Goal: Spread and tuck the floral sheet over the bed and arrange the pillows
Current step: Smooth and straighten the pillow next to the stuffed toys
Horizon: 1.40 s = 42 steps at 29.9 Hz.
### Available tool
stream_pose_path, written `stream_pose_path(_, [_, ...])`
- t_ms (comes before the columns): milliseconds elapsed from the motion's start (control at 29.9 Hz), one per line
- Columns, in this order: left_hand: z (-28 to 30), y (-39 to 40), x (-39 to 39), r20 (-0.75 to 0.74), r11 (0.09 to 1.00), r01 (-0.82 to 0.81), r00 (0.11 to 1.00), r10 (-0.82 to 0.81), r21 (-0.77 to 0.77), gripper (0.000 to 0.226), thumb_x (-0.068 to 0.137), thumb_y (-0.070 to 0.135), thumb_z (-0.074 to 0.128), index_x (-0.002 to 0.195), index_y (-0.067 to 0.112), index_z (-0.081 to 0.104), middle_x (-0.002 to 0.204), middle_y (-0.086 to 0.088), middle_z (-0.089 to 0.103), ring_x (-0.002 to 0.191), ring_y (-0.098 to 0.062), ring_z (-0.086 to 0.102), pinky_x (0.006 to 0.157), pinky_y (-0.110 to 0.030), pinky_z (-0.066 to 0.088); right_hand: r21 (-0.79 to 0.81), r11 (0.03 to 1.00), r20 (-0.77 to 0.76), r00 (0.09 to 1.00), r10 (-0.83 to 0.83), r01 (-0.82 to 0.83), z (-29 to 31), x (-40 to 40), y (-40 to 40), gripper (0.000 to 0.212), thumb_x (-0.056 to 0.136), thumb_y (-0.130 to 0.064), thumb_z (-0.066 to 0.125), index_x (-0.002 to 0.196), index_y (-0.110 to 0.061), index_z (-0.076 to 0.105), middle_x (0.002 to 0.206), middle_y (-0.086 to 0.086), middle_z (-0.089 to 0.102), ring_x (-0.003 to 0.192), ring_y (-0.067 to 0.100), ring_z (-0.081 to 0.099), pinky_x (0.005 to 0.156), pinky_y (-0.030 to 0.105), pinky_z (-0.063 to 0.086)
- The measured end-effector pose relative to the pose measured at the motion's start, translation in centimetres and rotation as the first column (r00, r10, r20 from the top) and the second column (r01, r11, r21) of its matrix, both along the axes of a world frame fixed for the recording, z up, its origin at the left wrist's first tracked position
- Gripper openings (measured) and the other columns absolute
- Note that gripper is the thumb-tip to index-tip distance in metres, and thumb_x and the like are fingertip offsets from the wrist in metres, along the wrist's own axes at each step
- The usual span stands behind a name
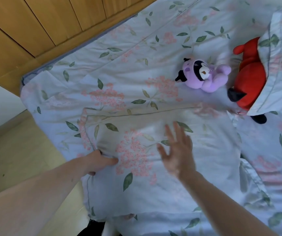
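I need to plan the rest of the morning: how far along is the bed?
Done: the floral sheet covers the mattress up to the wooden board, though wrinkled. In hand: the left hand grips the near pillow at its edge while the open right hand hovers over it. Left: the second pillow lies on the red toy, beside the purple toy.

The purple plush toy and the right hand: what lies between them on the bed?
In the head view, only floral fabric lies between the purple plush toy and the right hand: bare sheet, then the near pillow.
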<state>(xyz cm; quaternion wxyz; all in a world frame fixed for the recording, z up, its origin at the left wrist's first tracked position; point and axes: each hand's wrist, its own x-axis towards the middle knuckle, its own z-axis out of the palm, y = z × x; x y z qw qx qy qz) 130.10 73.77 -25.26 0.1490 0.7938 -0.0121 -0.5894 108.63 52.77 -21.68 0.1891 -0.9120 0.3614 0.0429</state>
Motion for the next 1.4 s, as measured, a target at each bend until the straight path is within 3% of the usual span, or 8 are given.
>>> stream_pose_path(134, [-0.8,-0.3,-0.1,0.035,0.995,0.101,0.994,-0.102,0.024,0.108,0.076,0.067,0.074,0.157,0.017,0.024,0.141,-0.005,0.051,0.115,-0.027,0.06,0.094,-0.043,0.057,0.075,0.974,0.059,0.976,0.209,-0.213,-1.4,7.1,6.2,0.068,0.101,-0.058,0.032,0.161,-0.033,0.011,0.169,-0.007,-0.008,0.155,0.024,-0.014,0.124,0.049,-0.007])
stream_pose_path(368, [-1.9,-0.8,-0.3,0.066,0.983,0.179,0.981,-0.181,0.042,0.107,0.085,0.062,0.067,0.161,0.015,0.008,0.155,-0.009,0.037,0.123,-0.031,0.053,0.098,-0.046,0.055,0.101,0.971,-0.248,0.939,0.237,-0.218,-6.0,4.1,4.2,0.076,0.098,-0.068,0.018,0.16,-0.031,-0.008,0.166,-0.005,-0.019,0.154,0.023,-0.017,0.124,0.051,-0.008])
stream_pose_path(568, [-2.0,-0.9,-0.2,0.031,0.988,0.154,0.988,-0.154,0.021,0.109,0.085,0.061,0.068,0.162,0.015,0.005,0.162,-0.008,0.028,0.133,-0.033,0.046,0.103,-0.046,0.051,-0.116,0.988,-0.406,0.902,-0.144,0.106,-5.6,-6.7,-4.3,0.089,0.09,-0.078,0.011,0.161,-0.026,0.008,0.169,-0.002,0.01,0.154,0.026,0.01,0.122,0.056,0.008])
stream_pose_path(702, [-2.1,-0.7,0.0,0.044,0.991,0.136,0.99,-0.136,0.01,0.108,0.086,0.059,0.068,0.161,0.014,0.005,0.163,-0.007,0.027,0.136,-0.033,0.044,0.103,-0.043,0.05,-0.069,0.912,-0.421,0.817,-0.393,0.404,-3.3,-8.4,-6.9,0.087,0.091,-0.074,0.022,0.161,-0.029,0.0,0.169,-0.001,-0.009,0.155,0.03,0.001,0.121,0.062,0.011])
stream_pose_path(902, [-2.3,-0.9,-0.5,0.044,0.994,0.107,0.993,-0.106,-0.03,0.101,0.089,0.052,0.069,0.161,0.013,0.01,0.164,-0.005,0.025,0.145,-0.031,0.035,0.109,-0.035,0.041,0.034,0.999,-0.052,0.998,0.023,-0.021,-0.7,-1.3,-0.5,0.075,0.099,-0.065,0.033,0.16,-0.036,0.002,0.169,-0.005,-0.011,0.155,0.022,-0.01,0.125,0.048,0.0])
stream_pose_path(1069, [-2.4,-1.1,-0.6,0.071,0.988,0.155,0.985,-0.155,0.012,0.102,0.088,0.059,0.065,0.162,0.017,0.009,0.164,-0.005,0.026,0.143,-0.032,0.038,0.11,-0.04,0.044,0.146,0.985,-0.217,0.969,0.118,-0.088,-3.7,0.9,4.7,0.075,0.098,-0.068,0.022,0.159,-0.035,-0.006,0.167,-0.006,-0.02,0.153,0.024,-0.019,0.124,0.055,-0.004])
stream_pose_path(1303, [-2.6,-1.0,-1.2,0.077,0.992,0.126,0.989,-0.127,0.019,0.108,0.084,0.063,0.067,0.162,0.016,0.008,0.166,-0.002,0.021,0.147,-0.032,0.031,0.114,-0.041,0.039,-0.004,0.939,-0.42,0.852,-0.314,0.344,-5.2,-9.6,-1.1,0.087,0.091,-0.079,0.013,0.16,-0.029,-0.008,0.168,-0.005,-0.014,0.155,0.022,-0.009,0.123,0.056,0.003])
stream_pose_path(1404, [-2.5,-1.0,-1.5,0.08,0.997,0.073,0.994,-0.073,0.006,0.107,0.086,0.057,0.069,0.162,0.015,0.007,0.167,-0.002,0.017,0.15,-0.031,0.026,0.118,-0.04,0.033,0.032,0.654,-0.431,0.601,-0.673,0.756,-3.7,-13.1,-3.1,0.105,0.081,-0.088,0.031,0.159,-0.027,-0.007,0.168,0.005,-0.003,0.153,0.032,0.007,0.118,0.061,0.018])
